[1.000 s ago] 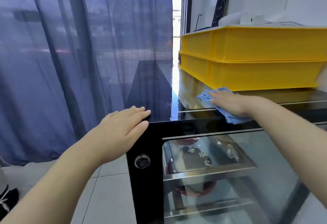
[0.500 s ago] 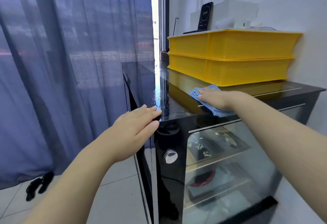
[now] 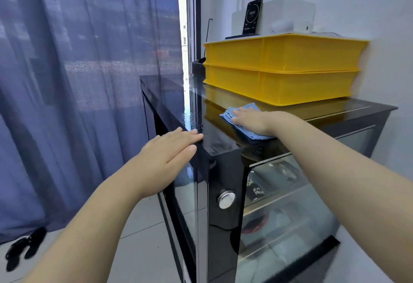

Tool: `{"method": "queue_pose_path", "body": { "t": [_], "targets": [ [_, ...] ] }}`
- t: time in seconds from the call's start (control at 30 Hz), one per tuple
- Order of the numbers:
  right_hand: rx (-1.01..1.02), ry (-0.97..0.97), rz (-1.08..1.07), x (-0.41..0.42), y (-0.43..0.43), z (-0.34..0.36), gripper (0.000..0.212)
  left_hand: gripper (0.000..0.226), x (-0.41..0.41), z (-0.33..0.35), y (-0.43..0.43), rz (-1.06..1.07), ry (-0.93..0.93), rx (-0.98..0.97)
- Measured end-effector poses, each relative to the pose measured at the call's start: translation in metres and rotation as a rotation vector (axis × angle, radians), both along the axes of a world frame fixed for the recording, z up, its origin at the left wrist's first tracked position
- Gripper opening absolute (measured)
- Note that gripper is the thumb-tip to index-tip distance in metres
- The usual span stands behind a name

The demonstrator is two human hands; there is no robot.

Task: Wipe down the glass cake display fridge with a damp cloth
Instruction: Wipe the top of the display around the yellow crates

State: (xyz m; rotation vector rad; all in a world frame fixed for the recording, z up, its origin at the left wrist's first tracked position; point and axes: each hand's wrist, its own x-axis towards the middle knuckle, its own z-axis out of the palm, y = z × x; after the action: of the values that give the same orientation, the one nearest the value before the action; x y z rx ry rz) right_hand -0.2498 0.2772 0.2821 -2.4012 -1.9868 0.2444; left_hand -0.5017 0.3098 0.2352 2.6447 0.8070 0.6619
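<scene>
My right hand (image 3: pixel 250 120) lies flat on the blue cloth (image 3: pixel 243 121) and presses it down on the black top of the fridge (image 3: pixel 214 135). The fingers are spread out, not curled around the cloth. The cloth sticks out past my fingertips on the left and under my wrist on the near side. It is soft, folded and a bit bunched up. It sits just in front of two yellow trays (image 3: pixel 281 68), stacked at the far right of the top.

My left hand (image 3: pixel 169 153) is open and flat. It rests on the near left edge of the fridge top and holds nothing.

The fridge top is dark and shiny. The front is clear glass, and I see shelves inside. A round silver knob (image 3: pixel 226 199) sits on the black corner post. A phone (image 3: pixel 252 16) stands above the trays.
</scene>
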Motion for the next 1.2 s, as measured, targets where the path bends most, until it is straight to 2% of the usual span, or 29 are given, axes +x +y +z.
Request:
{"method": "queue_pose_path", "body": {
  "t": [0.1,0.2,0.3,0.4,0.53,0.63,0.73,0.83,0.93,1.1,1.2],
  "targets": [
    [0.05,-0.02,0.083,-0.021,0.005,-0.003,0.051,0.044,0.003,-0.001,0.025,-0.026,-0.018,-0.01],
    [0.04,0.093,0.189,-0.012,-0.024,-0.005,0.05,0.042,0.005,0.0,0.048,-0.047,-0.034,-0.015],
    [0.012,0.158,0.049,0.018,-0.027,0.004,0.049,0.033,0.006,0.004,0.071,-0.076,-0.033,-0.041],
    [-0.007,0.034,-0.104,0.025,-0.002,0.006,0.052,0.032,0.006,0.008,0.092,-0.115,-0.054,-0.054],
    [-0.002,-0.043,0.012,-0.014,0.02,0.003,0.053,0.03,0.018,0.015,0.114,-0.165,-0.043,-0.035],
    [-0.023,-0.025,0.151,-0.035,-0.006,0.0,0.05,0.034,0.034,0.018,0.134,-0.218,-0.002,0.007],
    [-0.029,0.098,-0.002,-0.017,-0.024,0.005,0.05,0.035,0.045,0.02,0.154,-0.271,0.033,0.006],
    [-0.033,0.018,-0.241,-0.007,-0.022,0.005,0.051,0.035,0.047,0.02,0.163,-0.338,0.014,-0.025],
    [-0.027,-0.049,-0.283,-0.038,0.004,0.003,0.055,0.034,0.045,0.022,0.176,-0.412,-0.005,-0.062],
    [-0.009,0.08,-0.045,-0.089,-0.013,0.001,0.052,0.035,0.037,0.027,0.207,-0.493,-0.01,-0.04],
    [0.02,0.189,-0.108,-0.077,-0.033,0.008,0.05,0.035,0.026,0.023,0.225,-0.544,0.002,-0.043]
  ]
}}
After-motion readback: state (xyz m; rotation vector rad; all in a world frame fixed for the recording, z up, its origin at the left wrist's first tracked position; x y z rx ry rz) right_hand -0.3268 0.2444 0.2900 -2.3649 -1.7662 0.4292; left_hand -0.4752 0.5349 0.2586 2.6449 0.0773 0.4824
